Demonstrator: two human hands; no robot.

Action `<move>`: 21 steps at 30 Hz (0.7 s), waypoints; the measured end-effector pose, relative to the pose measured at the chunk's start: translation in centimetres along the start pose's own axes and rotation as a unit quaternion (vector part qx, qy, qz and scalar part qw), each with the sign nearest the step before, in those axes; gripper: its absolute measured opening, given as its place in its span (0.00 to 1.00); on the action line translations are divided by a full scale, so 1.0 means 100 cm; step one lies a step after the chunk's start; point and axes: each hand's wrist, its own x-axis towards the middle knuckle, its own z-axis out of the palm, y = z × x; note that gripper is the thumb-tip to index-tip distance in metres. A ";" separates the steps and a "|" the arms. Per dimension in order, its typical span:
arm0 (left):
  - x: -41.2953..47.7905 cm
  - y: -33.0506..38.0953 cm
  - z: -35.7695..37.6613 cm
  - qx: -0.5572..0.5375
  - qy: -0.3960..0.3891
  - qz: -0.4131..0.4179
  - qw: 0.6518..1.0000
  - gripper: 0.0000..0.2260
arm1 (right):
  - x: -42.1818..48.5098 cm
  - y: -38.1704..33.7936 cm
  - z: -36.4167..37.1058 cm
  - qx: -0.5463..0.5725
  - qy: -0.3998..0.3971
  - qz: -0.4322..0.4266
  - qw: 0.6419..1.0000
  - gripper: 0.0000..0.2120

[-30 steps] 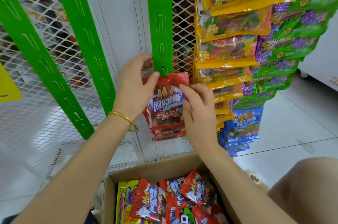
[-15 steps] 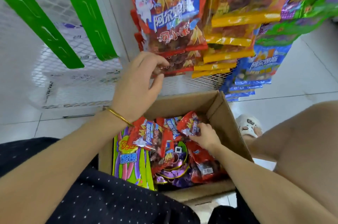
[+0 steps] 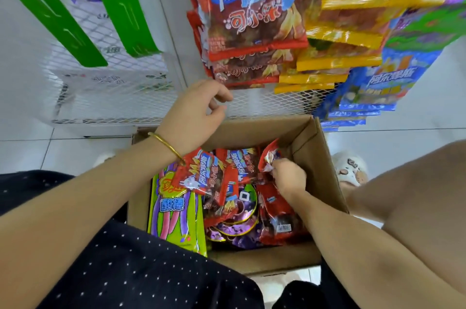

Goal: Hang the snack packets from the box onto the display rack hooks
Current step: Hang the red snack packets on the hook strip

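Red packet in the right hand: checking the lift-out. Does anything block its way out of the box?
Nothing visible does: the red packet lies on top, the box is open, and the left hand hovers aside.

1. The hanging red packets [image 3: 252, 18] run past the top edge, so you cannot see their hooks.
2. Your right hand [image 3: 287, 177] hides its fingertips behind the red packet [image 3: 268, 157] it grips in the box [image 3: 317, 157].
3. The yellow packets [image 3: 353, 36] at upper right are blurred; their print is unreadable.
4. The purple packets [image 3: 237, 230] lie mostly buried under others.
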 end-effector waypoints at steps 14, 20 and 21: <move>-0.006 0.029 0.036 0.044 -0.149 -0.128 0.979 0.10 | -0.056 -0.056 -0.120 0.221 0.073 -0.234 0.944 0.09; -0.005 0.035 0.007 -0.013 -0.198 -0.079 0.977 0.09 | -0.057 -0.043 -0.146 0.403 0.144 -0.112 0.897 0.24; -0.006 0.036 0.001 -0.023 -0.203 -0.068 0.977 0.10 | -0.058 -0.044 -0.151 0.455 0.120 -0.100 0.877 0.26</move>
